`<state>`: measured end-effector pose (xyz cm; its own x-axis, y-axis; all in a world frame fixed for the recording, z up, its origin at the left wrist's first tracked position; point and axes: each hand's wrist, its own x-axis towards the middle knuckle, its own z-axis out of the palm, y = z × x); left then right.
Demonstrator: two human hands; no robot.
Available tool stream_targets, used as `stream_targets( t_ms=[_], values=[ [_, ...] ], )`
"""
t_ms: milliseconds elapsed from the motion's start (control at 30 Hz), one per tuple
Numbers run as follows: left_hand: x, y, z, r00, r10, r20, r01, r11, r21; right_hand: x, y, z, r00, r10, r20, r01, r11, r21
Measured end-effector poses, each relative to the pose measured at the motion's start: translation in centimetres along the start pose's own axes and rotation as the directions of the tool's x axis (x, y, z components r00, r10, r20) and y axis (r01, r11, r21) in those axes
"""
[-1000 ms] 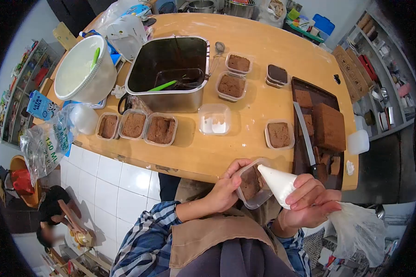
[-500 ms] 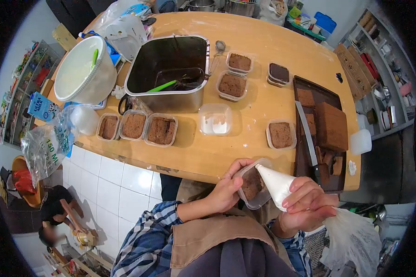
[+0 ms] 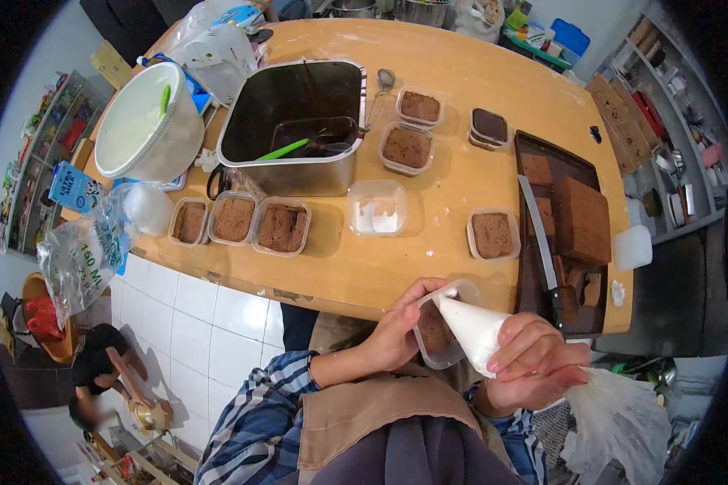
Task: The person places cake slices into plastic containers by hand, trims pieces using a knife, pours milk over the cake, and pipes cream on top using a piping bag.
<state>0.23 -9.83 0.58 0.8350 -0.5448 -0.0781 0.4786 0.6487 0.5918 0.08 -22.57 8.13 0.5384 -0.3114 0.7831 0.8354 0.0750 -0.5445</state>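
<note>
My left hand [image 3: 395,333] is closed around the side of a clear plastic cup [image 3: 467,293] with brown cake [image 3: 435,327] in it, tilted near the table's front edge. My right hand [image 3: 534,360] squeezes a piping bag of white cream [image 3: 473,330]. The bag's tip points into the cup, over the cake, with a little white cream beside it. Behind the hands, another cake cup [image 3: 493,234] stands next to a dark tray [image 3: 578,323] that holds a cake block [image 3: 582,221] and a knife [image 3: 539,234].
On the table [image 3: 437,194] are a deep metal pan [image 3: 307,174], a white bowl [image 3: 150,129], a cup with white smears [image 3: 377,208], several cake cups, a strainer [image 3: 386,78] and a chocolate-topped cup [image 3: 489,128]. A person [image 3: 101,364] is at the lower left.
The bag's tip has moved left and slightly down, deeper into the cup, and white cream shows by it. The right hand has shifted slightly left. The left hand keeps its hold on the cup.
</note>
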Motion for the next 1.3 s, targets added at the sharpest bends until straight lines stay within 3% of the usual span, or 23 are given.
stream_targets(
  t_ms=[467,567,667,967,1067,1167,1300],
  values=[
    [0.1,0.0,-0.3,0.992,0.044,0.122,-0.029,0.992,-0.121,0.3,-0.6,1.1,0.985,0.173,0.01,-0.172,0.973,0.152],
    [0.0,0.3,-0.3,0.992,0.036,0.123,-0.023,0.994,-0.102,0.5,-0.6,0.9,0.977,0.207,0.053,-0.213,0.962,0.173],
    [0.0,0.8,-0.4,0.989,0.025,0.143,-0.015,0.997,-0.073,0.5,-1.0,1.0,0.95,0.313,-0.004,-0.305,0.929,0.21],
    [0.0,1.0,-0.8,0.991,0.024,0.133,-0.017,0.998,-0.053,0.8,-1.5,0.4,0.874,0.468,0.135,-0.487,0.837,0.251],
    [0.0,0.8,-0.9,0.995,0.026,0.093,-0.02,0.998,-0.064,0.8,-1.9,0.7,0.847,0.524,0.084,-0.528,0.813,0.246],
    [0.1,1.0,-0.9,0.995,0.024,0.1,-0.022,1.0,-0.02,1.1,-1.9,0.4,0.816,0.557,0.155,-0.578,0.785,0.221],
    [-0.1,1.4,-0.8,0.997,0.032,0.072,-0.037,0.997,0.07,0.8,-1.9,0.2,0.804,0.584,0.112,-0.593,0.775,0.218]
  ],
)
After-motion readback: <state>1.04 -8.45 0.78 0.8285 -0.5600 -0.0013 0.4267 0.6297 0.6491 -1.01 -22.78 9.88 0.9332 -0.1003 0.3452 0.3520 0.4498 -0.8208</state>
